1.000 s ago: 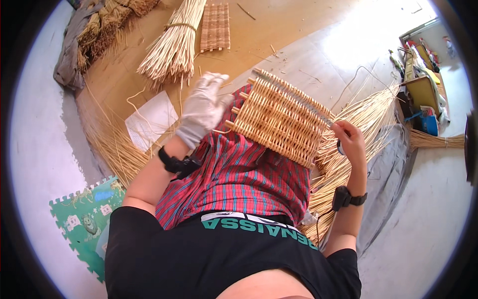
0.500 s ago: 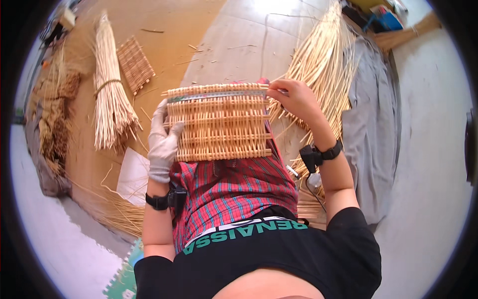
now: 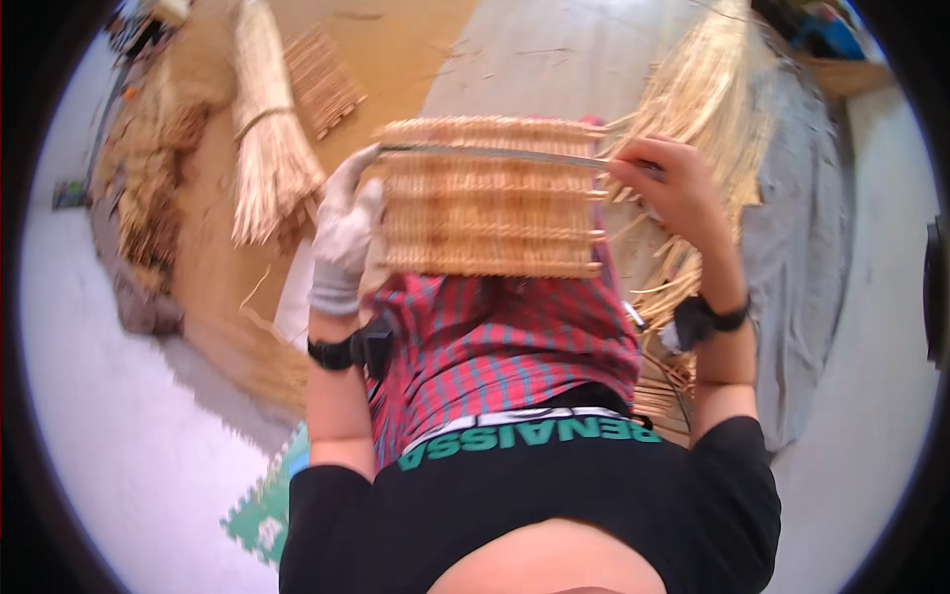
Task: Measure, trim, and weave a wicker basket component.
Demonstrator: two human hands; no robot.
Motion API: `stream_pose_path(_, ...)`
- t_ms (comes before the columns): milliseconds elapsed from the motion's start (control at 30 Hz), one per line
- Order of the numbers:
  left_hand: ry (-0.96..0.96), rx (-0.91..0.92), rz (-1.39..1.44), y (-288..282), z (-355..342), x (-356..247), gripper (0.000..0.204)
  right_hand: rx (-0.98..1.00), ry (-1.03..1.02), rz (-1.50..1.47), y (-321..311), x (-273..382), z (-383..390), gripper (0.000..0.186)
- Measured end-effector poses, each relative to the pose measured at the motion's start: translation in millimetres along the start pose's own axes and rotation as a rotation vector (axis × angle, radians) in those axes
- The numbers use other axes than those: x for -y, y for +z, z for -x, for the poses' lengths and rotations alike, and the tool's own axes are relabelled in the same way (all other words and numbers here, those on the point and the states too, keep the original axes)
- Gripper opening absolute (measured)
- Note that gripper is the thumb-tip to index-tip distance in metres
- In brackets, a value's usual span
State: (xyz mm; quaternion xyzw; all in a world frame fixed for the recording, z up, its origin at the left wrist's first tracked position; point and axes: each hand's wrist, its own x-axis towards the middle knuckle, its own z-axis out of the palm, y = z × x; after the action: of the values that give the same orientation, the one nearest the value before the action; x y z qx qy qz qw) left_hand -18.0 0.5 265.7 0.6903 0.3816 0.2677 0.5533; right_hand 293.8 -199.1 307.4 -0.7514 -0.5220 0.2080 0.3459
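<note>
A woven wicker panel [image 3: 485, 213], pale and rectangular with stick ends jutting out at the right, is held up above my lap. My left hand [image 3: 343, 228], in a white knit glove, is closed on the panel's left edge, thumb on the near face. Across the panel's upper part runs a thin metal ruler [image 3: 495, 152], seen nearly edge-on. Its left end meets my gloved fingertips. Bare, my right hand [image 3: 678, 188] pinches the ruler's right end just past the panel's right edge; motion blurs the fingers slightly.
A tied bundle of pale sticks [image 3: 269, 148] and a brown woven piece [image 3: 322, 79] lie ahead on the left. Loose long sticks [image 3: 693, 89] spread at the right, beside a grey cloth [image 3: 802, 267]. Darker bundles [image 3: 148, 198] sit far left; a green mat [image 3: 267, 505] is lower left.
The ruler has tilted from face-up to nearly edge-on, its right end lower against the panel. My right hand has come slightly away from the panel's edge. The whole view has shifted.
</note>
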Motion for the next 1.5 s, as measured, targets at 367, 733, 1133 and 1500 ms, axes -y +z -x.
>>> stream_pose_path(367,-0.121,-0.077,-0.197,-11.4,89.2,6.6,0.02,0.226,0.208,-0.145,29.6,-7.3,72.7,0.021)
stream_pose_path(733,-0.139,-0.146,-0.306,-6.9,90.5,24.8,0.034,0.095,0.171,-0.048,41.1,-18.9,74.6,0.027)
stream_pose_path(1133,-0.136,-0.103,-0.184,-5.5,88.3,39.6,0.039,0.111,0.141,-0.383,37.6,-22.8,82.1,0.027)
stream_pose_path(1500,-0.304,-0.005,-0.075,-20.4,84.3,36.8,0.032,-0.086,0.722,-0.039,167.8,-320.4,198.4,0.047)
